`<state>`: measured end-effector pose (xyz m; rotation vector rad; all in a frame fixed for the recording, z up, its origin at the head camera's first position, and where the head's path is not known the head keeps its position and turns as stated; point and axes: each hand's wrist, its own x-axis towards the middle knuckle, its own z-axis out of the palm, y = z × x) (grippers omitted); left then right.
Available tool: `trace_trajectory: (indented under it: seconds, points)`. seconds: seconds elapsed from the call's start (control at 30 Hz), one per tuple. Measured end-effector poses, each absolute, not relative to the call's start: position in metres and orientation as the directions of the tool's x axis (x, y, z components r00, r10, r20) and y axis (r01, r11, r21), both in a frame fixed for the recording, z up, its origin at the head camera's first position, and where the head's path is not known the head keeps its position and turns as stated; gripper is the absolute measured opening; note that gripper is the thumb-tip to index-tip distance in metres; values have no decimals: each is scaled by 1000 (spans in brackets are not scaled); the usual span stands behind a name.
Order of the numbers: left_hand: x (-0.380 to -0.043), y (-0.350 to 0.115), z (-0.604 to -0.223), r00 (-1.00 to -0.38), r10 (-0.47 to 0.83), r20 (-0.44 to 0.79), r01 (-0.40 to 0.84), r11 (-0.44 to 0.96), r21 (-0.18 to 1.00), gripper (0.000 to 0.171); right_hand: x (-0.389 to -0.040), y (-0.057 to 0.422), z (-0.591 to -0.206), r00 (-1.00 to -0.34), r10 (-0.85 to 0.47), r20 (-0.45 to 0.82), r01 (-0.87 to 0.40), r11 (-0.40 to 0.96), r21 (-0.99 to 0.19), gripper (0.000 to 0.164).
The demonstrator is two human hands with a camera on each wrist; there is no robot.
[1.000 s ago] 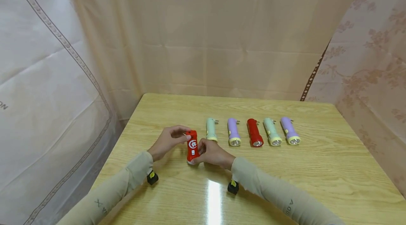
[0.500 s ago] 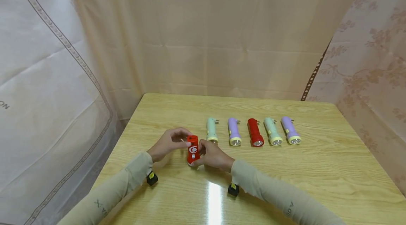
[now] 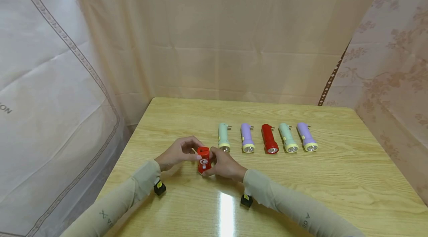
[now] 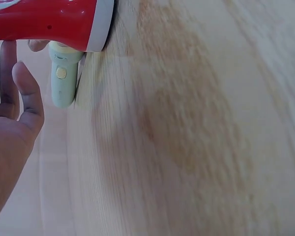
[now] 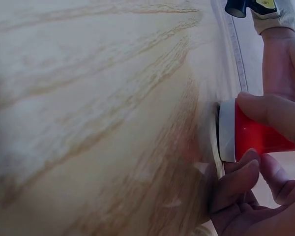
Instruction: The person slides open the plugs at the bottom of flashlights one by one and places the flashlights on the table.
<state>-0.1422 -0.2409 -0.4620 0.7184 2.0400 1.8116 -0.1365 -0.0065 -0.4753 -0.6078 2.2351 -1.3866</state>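
A red flashlight [image 3: 204, 161] with a white emblem stands close to upright on its head, its white rim [image 5: 227, 130] down at the tabletop. My left hand [image 3: 182, 151] holds it near the top, thumb on the front and fingers behind. Low on the body, my right hand [image 3: 225, 162] grips it between thumb and fingers. The left wrist view has the red body above the fingers of my left hand [image 4: 14, 118]. From the right wrist, the thumb of my right hand [image 5: 270, 187] lies over the red head, with curled fingers on the other side.
Flashlights lie in a row on the wooden table [image 3: 301, 192]: a mint one [image 3: 223, 135], a purple one [image 3: 246, 135], a dark red one [image 3: 268, 136], a second mint one [image 3: 287, 136] and a second purple one [image 3: 306, 135]. Behind hangs a beige cloth [image 3: 240, 44].
The red flashlight has tipped up from a lean toward upright, so its top end shows more. My left hand has moved slightly with it; the right hand keeps its grip low down.
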Motion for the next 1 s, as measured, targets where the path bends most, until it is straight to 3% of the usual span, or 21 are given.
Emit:
trace_trajectory:
  seconds: [0.47,0.67,1.0]
  points:
    - [-138,-244,-461,-807,587,72,131,59,990,31,-139,-3,-474,-816,-558,-147,-132,429,-893,39]
    - [-139,-246,-459,-828,559,29,73,57,996,23,-140,-2,-476,-815,-562,-143,-137,426,-894,38]
    - [-137,-243,-453,-836,548,4,46,63,997,27,-138,-2,-477,-817,-563,-122,-138,397,-907,37]
